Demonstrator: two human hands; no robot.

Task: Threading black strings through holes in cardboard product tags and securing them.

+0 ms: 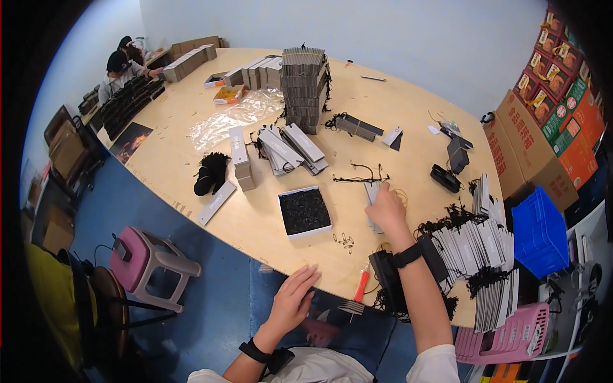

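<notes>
My right hand (387, 209) is closed over a narrow pale-grey tag (371, 219) lying on the table; its fingertips are at the tag's far end, partly hidden. Just beyond the fingers lies a black cord (359, 180). My left hand (295, 297) rests at the near table edge with fingers stretched out, holding nothing. Left of the right hand is a white box (305, 212) filled with small black pieces. Several small loops (345, 241) lie between box and hand. A red-handled tool (362, 285) sits near the table edge.
Bundled grey tags (469, 246) with black cords crowd the right side. A tall banded stack (304, 89) stands at the back, with white tag bundles (281, 150) before it. A black cord bundle (212, 173) lies left. A blue crate (540, 231) stands beside the table; people sit far left.
</notes>
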